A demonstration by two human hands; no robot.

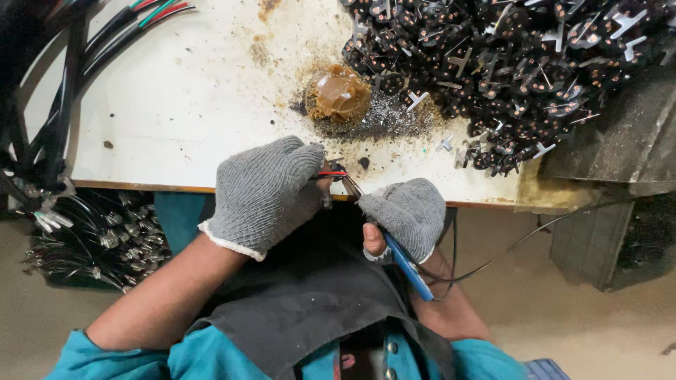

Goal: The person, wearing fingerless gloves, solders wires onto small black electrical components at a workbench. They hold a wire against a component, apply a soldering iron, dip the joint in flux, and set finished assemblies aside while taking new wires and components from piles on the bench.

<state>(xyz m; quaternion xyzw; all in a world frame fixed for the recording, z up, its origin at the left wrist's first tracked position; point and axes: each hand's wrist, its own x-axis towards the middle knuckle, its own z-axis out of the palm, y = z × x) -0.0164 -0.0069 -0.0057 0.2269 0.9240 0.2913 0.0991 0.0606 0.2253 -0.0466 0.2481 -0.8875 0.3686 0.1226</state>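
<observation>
Hanging over the left edge of the table [183, 105], a bundle of black cables [63, 105] with some red and green wires runs down toward the floor, and below it a heap of dark cables with metal ends [98, 239] lies under the table edge. The table top is white, and it is stained and dusty in the middle.

The person sits at the near edge of the table and wears grey knitted gloves on both hands. The left hand [264, 193] is closed around a thin cable end; its fingers pinch a short red wire [331, 173] that comes out toward the right, just at the table edge. The right hand [405, 214] is closed around a soldering iron with a blue handle [408, 267], and the thin metal tip [350, 184] of it points up and left, touching or almost touching the end of the red wire; I cannot tell which. A thin black cord [521, 243] goes from the handle away to the right.

Behind the hands, on the table, stands a brown lump of paste [338, 93] with dark grey dust around it. Further right a big heap of small black plug parts with metal pins [521, 63] covers the far right part of the table.
</observation>
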